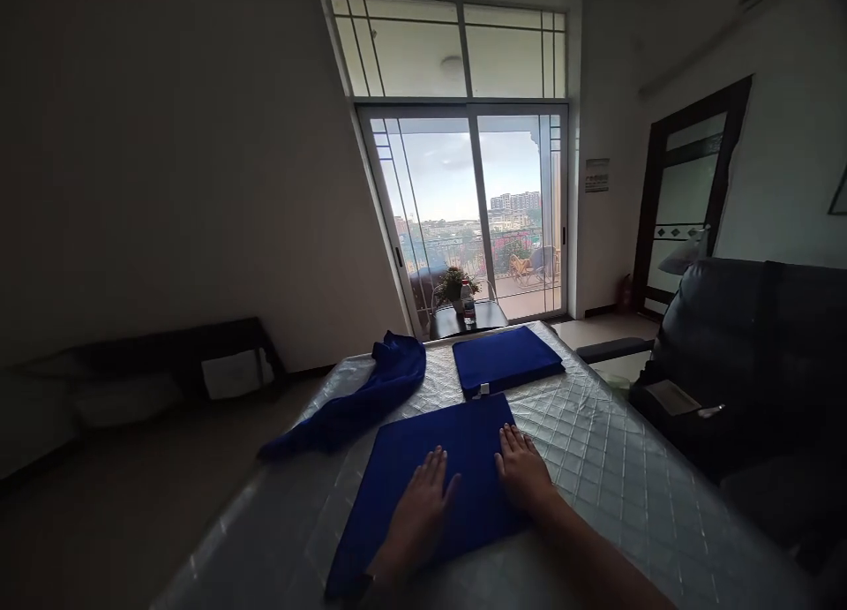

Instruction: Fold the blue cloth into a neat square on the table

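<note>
A blue cloth [456, 433] lies flat in a rough rectangle on the quilted, silvery mattress surface [595, 451]. My left hand [421, 508] rests on its middle, palm down, with the thumb apart from the fingers. At the cloth's right edge lies my right hand [522, 470], also palm down with fingers stretched out. Beyond them sits a folded blue stack [506, 358] with a small white tag at its near edge. A crumpled blue cloth [377, 394] trails over the left side of the surface.
A black sofa [760, 354] stands to the right, with a tray-like item on it. Past the far edge, a small dark table [486, 316] holds a bottle [468, 303] and a potted plant [453, 283] before glass doors. A low dark bench [172, 354] is at left.
</note>
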`<control>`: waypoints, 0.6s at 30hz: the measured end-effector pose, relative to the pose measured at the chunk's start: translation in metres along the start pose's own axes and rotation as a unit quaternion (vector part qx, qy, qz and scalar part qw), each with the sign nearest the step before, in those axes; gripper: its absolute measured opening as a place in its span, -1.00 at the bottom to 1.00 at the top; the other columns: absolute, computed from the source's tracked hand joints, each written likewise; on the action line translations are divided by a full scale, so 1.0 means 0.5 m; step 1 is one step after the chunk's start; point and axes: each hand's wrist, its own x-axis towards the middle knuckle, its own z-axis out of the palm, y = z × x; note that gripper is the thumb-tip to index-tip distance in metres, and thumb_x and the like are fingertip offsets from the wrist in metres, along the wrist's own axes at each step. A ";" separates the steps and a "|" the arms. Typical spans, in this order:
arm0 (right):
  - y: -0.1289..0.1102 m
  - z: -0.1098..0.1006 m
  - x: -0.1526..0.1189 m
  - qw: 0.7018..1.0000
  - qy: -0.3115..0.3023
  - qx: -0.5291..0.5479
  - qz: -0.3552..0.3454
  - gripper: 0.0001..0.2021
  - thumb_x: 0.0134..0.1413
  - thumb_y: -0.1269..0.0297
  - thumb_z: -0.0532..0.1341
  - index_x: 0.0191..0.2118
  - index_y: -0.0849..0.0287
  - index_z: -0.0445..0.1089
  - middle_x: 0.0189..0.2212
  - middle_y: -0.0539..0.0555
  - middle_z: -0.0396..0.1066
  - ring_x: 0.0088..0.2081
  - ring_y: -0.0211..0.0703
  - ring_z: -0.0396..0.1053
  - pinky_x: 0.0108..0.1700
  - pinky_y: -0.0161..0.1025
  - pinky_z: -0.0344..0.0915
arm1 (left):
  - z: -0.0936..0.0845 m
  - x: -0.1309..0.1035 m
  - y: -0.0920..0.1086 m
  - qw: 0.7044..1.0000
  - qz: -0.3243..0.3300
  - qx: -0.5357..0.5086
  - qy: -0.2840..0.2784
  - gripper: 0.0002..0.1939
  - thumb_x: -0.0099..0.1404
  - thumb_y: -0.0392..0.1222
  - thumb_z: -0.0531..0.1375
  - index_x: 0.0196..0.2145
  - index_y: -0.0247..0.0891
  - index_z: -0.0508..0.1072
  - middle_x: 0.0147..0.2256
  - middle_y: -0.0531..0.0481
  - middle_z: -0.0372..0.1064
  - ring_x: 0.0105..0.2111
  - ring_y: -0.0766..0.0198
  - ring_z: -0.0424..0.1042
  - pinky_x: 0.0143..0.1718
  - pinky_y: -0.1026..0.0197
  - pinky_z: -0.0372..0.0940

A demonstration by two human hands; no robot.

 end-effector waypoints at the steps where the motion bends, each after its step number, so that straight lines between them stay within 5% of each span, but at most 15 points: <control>1: 0.001 0.001 0.000 1.000 0.002 0.001 -0.002 -0.35 0.35 0.15 -0.19 0.42 0.44 -0.06 0.45 0.29 -0.12 0.47 0.02 -0.20 0.45 0.01 -0.25 | 0.005 0.019 0.039 1.000 0.022 -0.020 -0.002 -0.33 0.50 0.07 -0.23 0.38 -0.38 0.10 0.40 -0.33 -0.04 0.41 -0.01 -0.07 0.39 -0.14 0.03; 5: 0.008 0.006 -0.002 1.000 0.009 0.001 -0.022 -0.38 0.34 0.23 -0.19 0.41 0.45 -0.05 0.45 0.30 -0.12 0.47 0.03 -0.21 0.45 0.02 -0.23 | 0.031 0.083 0.141 0.995 0.084 -0.053 -0.009 -0.26 0.49 0.12 -0.32 0.39 -0.43 0.08 0.39 -0.36 -0.03 0.41 -0.03 -0.08 0.40 -0.12 0.00; 8: 0.009 0.008 -0.003 1.000 0.015 0.010 -0.024 -0.38 0.35 0.23 -0.19 0.41 0.44 -0.04 0.45 0.30 -0.12 0.47 0.03 -0.20 0.45 0.03 -0.22 | 0.051 0.100 0.135 0.995 0.095 -0.027 0.004 -0.29 0.50 0.08 -0.32 0.39 -0.38 0.10 0.38 -0.36 0.02 0.40 -0.06 -0.05 0.39 -0.16 0.02; 13: 0.005 0.007 -0.001 1.000 0.016 0.016 -0.001 -0.37 0.35 0.17 -0.17 0.42 0.39 -0.04 0.45 0.25 -0.13 0.47 -0.02 -0.20 0.45 0.01 -0.24 | 0.067 0.066 0.001 0.994 0.085 0.064 0.031 -0.45 0.49 -0.18 -0.19 0.37 -0.15 0.17 0.37 -0.21 0.11 0.39 -0.04 -0.01 0.36 -0.17 0.07; 18: 0.003 0.005 -0.001 1.000 0.011 0.013 0.001 -0.37 0.36 0.15 -0.18 0.42 0.39 -0.06 0.45 0.24 -0.13 0.47 -0.05 -0.21 0.45 -0.02 -0.25 | 0.054 -0.006 -0.164 0.990 -0.003 0.138 0.024 -0.38 0.41 -0.37 -0.18 0.32 -0.06 0.25 0.35 -0.05 0.19 0.39 0.06 0.02 0.36 -0.12 0.08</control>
